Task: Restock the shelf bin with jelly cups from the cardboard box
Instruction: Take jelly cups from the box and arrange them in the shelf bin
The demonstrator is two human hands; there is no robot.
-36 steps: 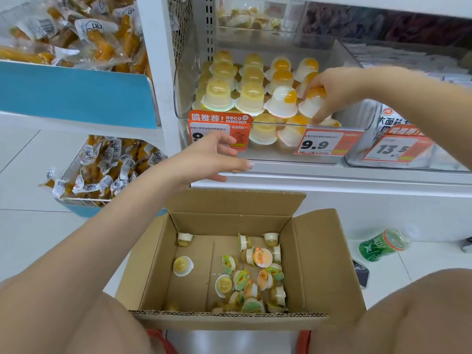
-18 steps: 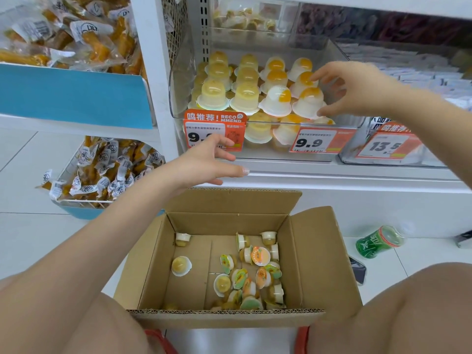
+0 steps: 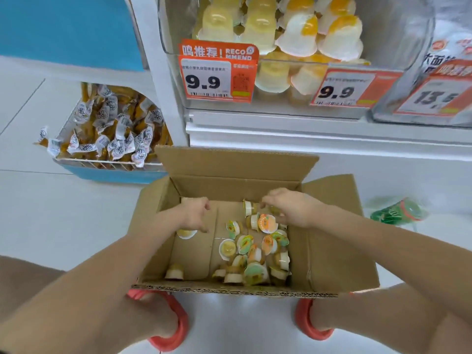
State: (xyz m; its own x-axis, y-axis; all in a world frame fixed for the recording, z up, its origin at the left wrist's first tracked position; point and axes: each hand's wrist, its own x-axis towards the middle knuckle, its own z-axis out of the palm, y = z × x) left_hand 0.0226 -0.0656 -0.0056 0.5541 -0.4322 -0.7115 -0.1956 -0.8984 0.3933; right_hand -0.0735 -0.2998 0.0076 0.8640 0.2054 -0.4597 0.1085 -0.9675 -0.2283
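Note:
The open cardboard box stands on the floor in front of me, with several small jelly cups loose in its right half. My left hand is inside the box at the left, fingers loosely curved just above a single yellow cup. My right hand is inside at the back right, fingers bent down over a cup; whether they grip it is unclear. Above, the clear shelf bin holds stacked yellow and white jelly cups.
Orange price tags hang on the bin's front. A basket of wrapped snacks sits on the low shelf at left. A green bottle lies on the floor right of the box. Red slippers are by the box's near edge.
Both hands came down from the shelf into the box; the right hand left the bin's cups. The view tilted down and closer.

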